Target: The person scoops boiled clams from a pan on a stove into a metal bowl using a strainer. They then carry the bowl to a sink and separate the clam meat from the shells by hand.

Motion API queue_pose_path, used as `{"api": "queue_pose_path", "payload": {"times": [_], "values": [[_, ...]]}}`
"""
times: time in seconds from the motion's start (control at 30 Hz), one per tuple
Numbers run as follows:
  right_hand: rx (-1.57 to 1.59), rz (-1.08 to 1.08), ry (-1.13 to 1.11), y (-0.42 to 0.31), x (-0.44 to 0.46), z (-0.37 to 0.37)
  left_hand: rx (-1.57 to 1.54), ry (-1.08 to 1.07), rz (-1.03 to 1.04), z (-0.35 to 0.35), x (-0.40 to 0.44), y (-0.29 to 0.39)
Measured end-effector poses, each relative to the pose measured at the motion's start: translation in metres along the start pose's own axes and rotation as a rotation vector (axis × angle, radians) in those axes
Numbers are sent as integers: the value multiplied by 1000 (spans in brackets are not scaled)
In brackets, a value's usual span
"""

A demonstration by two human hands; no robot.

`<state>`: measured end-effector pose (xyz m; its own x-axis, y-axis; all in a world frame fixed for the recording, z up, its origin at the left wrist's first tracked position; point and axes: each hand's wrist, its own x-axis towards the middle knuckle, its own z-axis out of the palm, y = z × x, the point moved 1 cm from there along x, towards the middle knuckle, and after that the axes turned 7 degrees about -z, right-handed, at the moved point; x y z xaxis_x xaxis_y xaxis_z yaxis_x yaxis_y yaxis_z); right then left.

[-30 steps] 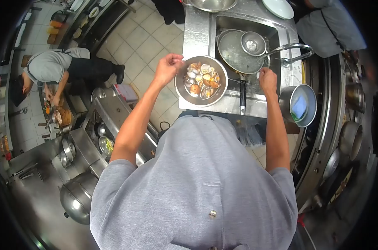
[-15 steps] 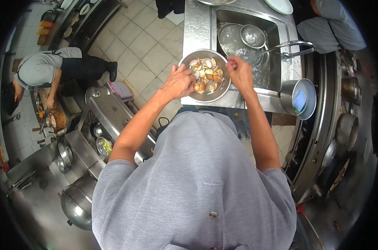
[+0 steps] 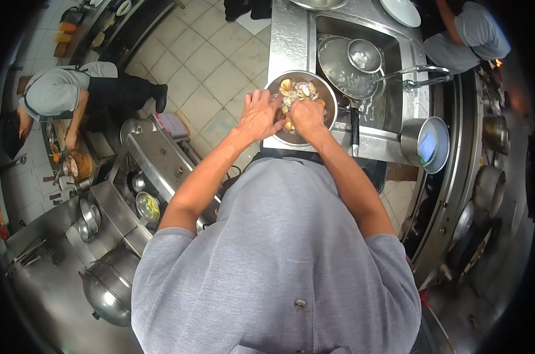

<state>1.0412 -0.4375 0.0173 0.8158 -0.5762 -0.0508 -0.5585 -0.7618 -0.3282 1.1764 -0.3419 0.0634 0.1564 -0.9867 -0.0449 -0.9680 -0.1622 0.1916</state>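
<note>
Near the left front edge of the steel counter stands a steel bowl holding several opened clams, their shells tan and white with orange flesh. My left hand lies over the bowl's left rim, its fingers spread and the thumb pointing inward. Inside the bowl, my right hand reaches down among the clams with its fingers curled. Its fingertips are hidden, so what they grip cannot be made out.
Right of the bowl is a sink with a pan, a small round bowl and a running faucet. A pot with something blue stands at the counter's right corner. One co-worker bends over a board at left; another is upper right.
My right hand has moved left from the bowl's right rim into the clams. My left hand's fingers have spread. The view has shifted slightly, and a black handle now shows beside the bowl.
</note>
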Motion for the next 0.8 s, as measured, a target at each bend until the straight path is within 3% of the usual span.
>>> {"api": "queue_pose_path", "payload": {"times": [0.13,0.33,0.4,0.5,0.67,0.7,0.8], "values": [[-56,-31,56,0,9,11,-110,4,-21,2,-5,-6],[-19,-136,-123,9,-10,-34,-324,43,-66,-3,-5,-12],[462,-67,29,24,-23,-43,-402,78,-88,-8,-7,-9],[731,-14,146,32,-36,-51,-503,96,-116,-14,1,-2],[745,-53,226,31,-44,-52,-502,56,-123,-13,7,6],[633,-51,281,30,-46,-50,-499,53,-116,-12,8,5],[494,10,278,32,-57,-50,-252,-76,210,-5,5,16]]}}
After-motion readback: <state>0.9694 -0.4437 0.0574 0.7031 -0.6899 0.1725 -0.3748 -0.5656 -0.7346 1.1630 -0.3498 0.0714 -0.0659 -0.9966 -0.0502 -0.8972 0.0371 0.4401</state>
